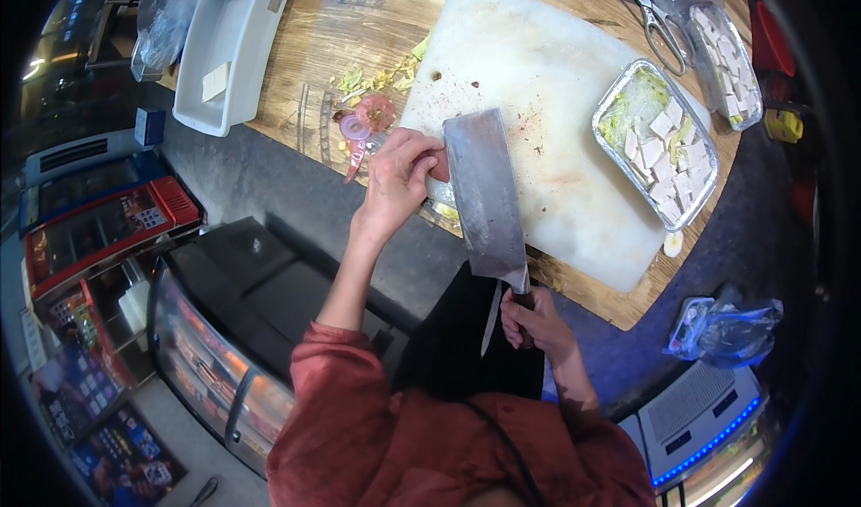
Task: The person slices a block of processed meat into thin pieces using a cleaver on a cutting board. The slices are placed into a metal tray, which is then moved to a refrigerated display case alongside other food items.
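Note:
My right hand (535, 322) grips the dark handle of a broad Chinese cleaver (485, 194), whose blade lies over the left part of a white cutting board (572, 29). My left hand (400, 174) pinches a reddish-brown piece of food (440, 165) beside the blade; the cleaver and my fingers hide part of it. Small reddish scraps dot the board. On its right side rests a foil tray (656, 145) with white tofu-like pieces over glass noodles and leaves. Left of the board lie a red onion (375, 111) and a cut onion slice (354, 128).
A white plastic bin (185, 113) holding a white block (216, 82) stands at the table's left. Yellow-green leaf scraps (353, 80) lie near the onion. Scissors (656, 26) and a second foil tray (725, 66) are at the upper right. Glass-fronted freezers (222, 393) stand below left.

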Tool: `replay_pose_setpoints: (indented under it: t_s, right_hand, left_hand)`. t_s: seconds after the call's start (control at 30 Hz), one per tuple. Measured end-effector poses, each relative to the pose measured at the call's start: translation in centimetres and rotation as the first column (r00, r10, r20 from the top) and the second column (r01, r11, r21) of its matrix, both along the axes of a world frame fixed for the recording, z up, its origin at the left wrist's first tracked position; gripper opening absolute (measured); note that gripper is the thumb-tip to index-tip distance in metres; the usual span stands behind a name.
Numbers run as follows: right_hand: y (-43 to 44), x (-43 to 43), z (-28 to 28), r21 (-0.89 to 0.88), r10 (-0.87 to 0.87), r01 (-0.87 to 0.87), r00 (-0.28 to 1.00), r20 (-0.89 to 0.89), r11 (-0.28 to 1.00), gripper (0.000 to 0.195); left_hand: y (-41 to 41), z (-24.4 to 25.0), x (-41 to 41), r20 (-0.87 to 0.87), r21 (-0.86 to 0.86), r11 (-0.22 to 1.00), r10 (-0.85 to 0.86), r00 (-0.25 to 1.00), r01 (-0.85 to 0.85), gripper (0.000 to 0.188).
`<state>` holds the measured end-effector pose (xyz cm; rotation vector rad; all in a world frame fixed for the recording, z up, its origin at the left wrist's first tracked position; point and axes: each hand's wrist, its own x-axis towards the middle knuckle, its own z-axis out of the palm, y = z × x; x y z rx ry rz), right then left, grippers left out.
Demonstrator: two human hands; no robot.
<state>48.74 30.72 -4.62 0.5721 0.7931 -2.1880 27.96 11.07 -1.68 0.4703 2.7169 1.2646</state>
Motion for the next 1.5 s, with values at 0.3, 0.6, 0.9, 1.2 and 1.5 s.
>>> replay_pose_setpoints:
  t_s: [0.3,0.6,0.9,1.2,1.5]
  right_hand:
    - [0.0,-1.1,0.4,-0.001,0.014,-0.014,1.0,-0.004,1.0,0.027]
    - [-1.4,-3.1,0.4,0.022,0.021,-0.02,0.999,-0.045,1.0,0.031]
    - [-3.3,-5.3,1.2,0.116,0.028,-0.016,0.995,-0.099,0.993,0.034]
    - [-4.2,-4.8,5.8,0.879,0.511,0.103,0.779,-0.362,0.465,0.031]
    - [-2.7,-4.7,6.0,0.928,0.542,0.198,0.765,-0.348,0.316,0.028]
  left_hand:
    - [-0.1,0.3,-0.2,-0.004,-0.057,0.998,-0.017,1.0,0.017,0.023]
    - [-0.6,-0.1,-0.3,-0.007,-0.03,0.997,-0.075,0.997,0.075,0.022]
    - [-1.1,0.0,-0.1,0.051,0.02,0.998,-0.056,0.997,0.055,0.028]
    - [-2.3,-1.2,0.4,0.192,0.056,0.996,0.062,0.98,-0.074,0.03]
    - [-0.5,-2.3,0.2,0.007,0.012,0.998,0.059,0.998,-0.059,0.028]
